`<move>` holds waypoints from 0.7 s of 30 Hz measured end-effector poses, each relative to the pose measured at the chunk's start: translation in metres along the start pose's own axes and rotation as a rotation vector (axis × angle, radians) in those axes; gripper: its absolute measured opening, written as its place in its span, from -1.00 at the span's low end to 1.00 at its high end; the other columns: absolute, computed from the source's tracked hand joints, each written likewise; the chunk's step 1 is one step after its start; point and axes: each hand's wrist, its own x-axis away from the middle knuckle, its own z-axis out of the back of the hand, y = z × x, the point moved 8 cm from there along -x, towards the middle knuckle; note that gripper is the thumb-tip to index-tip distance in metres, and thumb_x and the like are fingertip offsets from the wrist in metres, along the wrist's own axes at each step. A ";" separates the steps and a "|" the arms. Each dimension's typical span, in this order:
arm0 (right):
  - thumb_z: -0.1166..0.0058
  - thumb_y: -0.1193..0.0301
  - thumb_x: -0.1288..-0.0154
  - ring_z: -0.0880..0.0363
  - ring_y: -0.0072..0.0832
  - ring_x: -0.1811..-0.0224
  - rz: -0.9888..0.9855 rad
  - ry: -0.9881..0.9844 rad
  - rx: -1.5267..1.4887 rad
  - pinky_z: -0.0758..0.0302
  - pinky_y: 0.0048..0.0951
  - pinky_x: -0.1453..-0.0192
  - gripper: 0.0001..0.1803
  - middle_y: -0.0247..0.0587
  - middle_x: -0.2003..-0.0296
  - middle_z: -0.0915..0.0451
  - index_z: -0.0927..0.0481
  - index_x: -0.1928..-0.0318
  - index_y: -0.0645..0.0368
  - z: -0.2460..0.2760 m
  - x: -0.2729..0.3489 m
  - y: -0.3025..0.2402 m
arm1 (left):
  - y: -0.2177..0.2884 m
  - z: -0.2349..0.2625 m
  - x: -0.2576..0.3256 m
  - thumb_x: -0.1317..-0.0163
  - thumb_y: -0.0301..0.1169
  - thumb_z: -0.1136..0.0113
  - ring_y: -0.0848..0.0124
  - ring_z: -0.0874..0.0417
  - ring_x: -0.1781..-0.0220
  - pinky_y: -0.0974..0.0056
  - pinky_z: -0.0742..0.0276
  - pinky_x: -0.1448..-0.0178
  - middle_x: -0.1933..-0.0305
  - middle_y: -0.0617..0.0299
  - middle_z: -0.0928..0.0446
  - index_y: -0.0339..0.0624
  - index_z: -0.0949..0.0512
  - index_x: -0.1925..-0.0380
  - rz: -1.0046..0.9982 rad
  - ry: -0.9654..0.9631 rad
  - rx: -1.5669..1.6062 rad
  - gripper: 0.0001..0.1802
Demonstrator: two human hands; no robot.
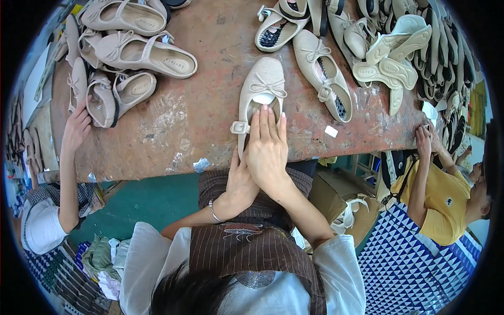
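A beige flat shoe (pixel 261 88) with a bow and a buckled strap lies toe-away on the worn reddish-brown table (pixel 173 126). My right hand (pixel 268 147) lies flat over its heel part, fingers reaching into the opening. My left hand (pixel 239 181) sits under and beside the right one, at the table's near edge against the shoe's heel; its wrist wears a thin bracelet. How much of the shoe the left hand grips is hidden.
More beige shoes (pixel 142 52) are piled at the table's far left, others (pixel 321 73) to the right, and stacked insoles (pixel 396 50) at far right. A person's hand (pixel 76 128) rests at the left edge. Another person in yellow (pixel 438 194) reaches the right edge. A cardboard box (pixel 341 197) sits below.
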 end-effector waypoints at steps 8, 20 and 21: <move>0.06 0.50 -0.19 -0.38 0.06 -0.38 -0.050 -0.001 -0.030 0.02 0.12 -0.58 -0.34 0.36 -0.22 -0.46 -0.29 -0.30 0.62 -0.012 -0.010 0.006 | -0.002 -0.006 0.002 -0.15 -0.34 -0.18 -0.08 -0.43 -0.32 -0.27 -0.20 -0.45 -0.08 -0.02 -0.58 -0.26 -0.63 -0.05 -0.014 -0.072 -0.071 -0.54; 0.05 0.47 -0.25 -0.66 -0.22 0.14 -0.026 0.009 0.155 0.31 0.30 -0.60 -0.78 -0.03 0.34 -0.63 -0.66 0.29 0.28 -0.024 -0.068 0.025 | -0.005 -0.004 -0.011 -0.22 -0.41 -0.11 0.00 -0.33 -0.45 -0.19 -0.25 -0.44 -0.27 -0.15 -0.47 -0.47 -0.52 -0.10 0.041 -0.150 -0.142 -0.53; 0.06 0.47 -0.25 -0.70 -0.26 0.34 -0.041 -0.186 0.138 0.35 0.32 -0.60 -0.75 -0.12 0.52 -0.62 -0.68 0.44 0.26 -0.038 -0.073 0.027 | -0.006 -0.007 -0.009 -0.23 -0.41 -0.12 0.00 -0.33 -0.45 -0.18 -0.27 -0.42 -0.27 -0.15 -0.47 -0.46 -0.52 -0.11 0.045 -0.165 -0.115 -0.53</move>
